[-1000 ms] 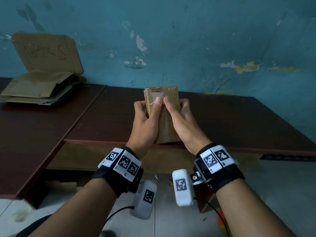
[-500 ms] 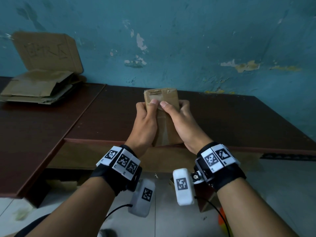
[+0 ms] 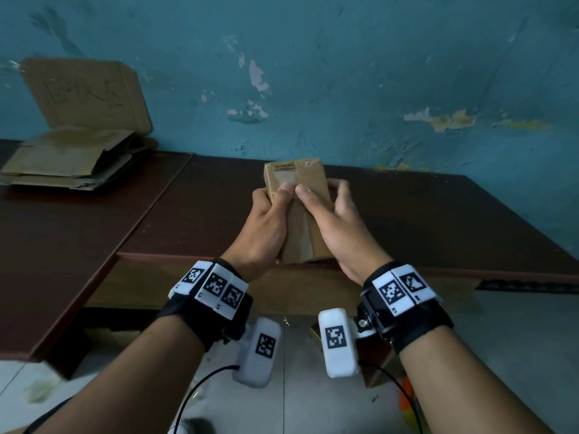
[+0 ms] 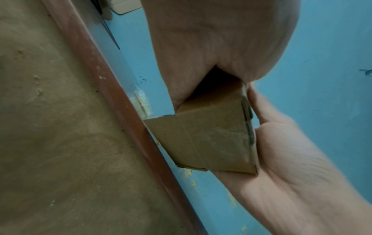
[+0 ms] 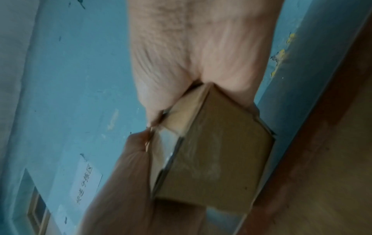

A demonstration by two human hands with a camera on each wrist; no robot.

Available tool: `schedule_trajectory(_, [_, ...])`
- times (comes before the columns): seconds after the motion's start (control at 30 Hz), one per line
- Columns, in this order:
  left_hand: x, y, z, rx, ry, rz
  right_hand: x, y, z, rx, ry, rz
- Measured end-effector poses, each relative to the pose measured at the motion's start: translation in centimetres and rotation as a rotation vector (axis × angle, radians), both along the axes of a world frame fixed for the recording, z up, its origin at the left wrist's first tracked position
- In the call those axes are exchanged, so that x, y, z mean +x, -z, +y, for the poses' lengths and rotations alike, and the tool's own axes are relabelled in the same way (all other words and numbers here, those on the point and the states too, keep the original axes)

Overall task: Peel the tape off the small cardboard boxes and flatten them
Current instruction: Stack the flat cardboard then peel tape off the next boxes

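Head view: left hand point(image 3: 266, 227), right hand point(image 3: 338, 227) grip box point(image 3: 300, 214); flattened cardboard point(image 3: 65, 158) far left.

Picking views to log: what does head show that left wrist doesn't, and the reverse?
Head only: both thumbs meeting on the box's front, the tape near its top, the flattened cardboard pile far left on the table.
Left wrist only: the box's bottom end with a tape strip across it, and the table's underside.
Both: left hand and right hand gripping the box.
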State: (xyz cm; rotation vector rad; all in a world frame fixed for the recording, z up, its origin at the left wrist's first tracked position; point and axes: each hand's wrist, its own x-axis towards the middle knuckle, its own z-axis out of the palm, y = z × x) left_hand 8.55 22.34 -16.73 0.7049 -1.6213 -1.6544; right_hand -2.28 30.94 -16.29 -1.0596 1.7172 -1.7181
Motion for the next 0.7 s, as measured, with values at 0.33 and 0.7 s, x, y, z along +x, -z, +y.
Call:
schedule_trajectory(0.33, [0.6,0.0,-0.3,-0.055,0.035,-0.015,0.8,0.5,-0.6,0.046,0.1,0.095])
schedule_trajectory(0.7, [0.7,0.6,-0.8,0.118,0.087,0.017,0.3,0.9,-0.5,0.028,0.024,-0.018])
